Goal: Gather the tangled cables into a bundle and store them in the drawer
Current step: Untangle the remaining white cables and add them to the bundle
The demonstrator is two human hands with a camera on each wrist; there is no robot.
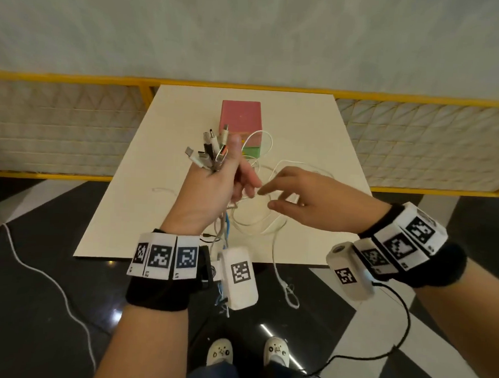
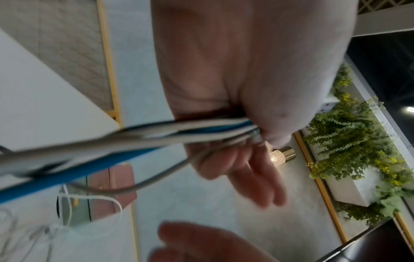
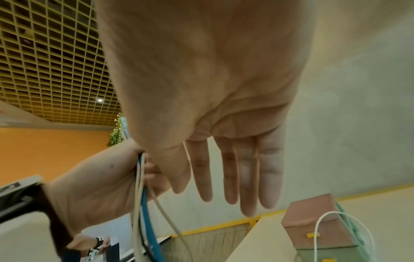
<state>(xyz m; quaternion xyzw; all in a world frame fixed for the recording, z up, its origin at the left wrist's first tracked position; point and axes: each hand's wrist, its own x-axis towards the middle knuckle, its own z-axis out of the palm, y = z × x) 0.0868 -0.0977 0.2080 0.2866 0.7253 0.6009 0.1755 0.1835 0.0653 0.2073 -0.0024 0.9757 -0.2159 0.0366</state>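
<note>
My left hand [image 1: 223, 173] is raised over the white table [image 1: 128, 197] and grips a bundle of cables [image 1: 213, 150], with the plug ends fanning out above the fist. White, grey and blue cords [image 2: 134, 138] trail down from that grip. Loose white cable loops [image 1: 258, 223] lie on the table under both hands. My right hand [image 1: 266, 198] reaches toward the left hand with straight fingers [image 3: 235, 177] and grips nothing. A small drawer box [image 1: 240, 117], pink above and green below, stands behind the hands, and a white loop arches in front of it.
One white cord [image 1: 279, 273] hangs over the table's near edge. A thin cable end [image 1: 162, 189] lies on the left of the table. A yellow mesh railing [image 1: 74, 124] runs behind the table. Further cables lie on the dark floor [image 1: 52, 280] near my feet.
</note>
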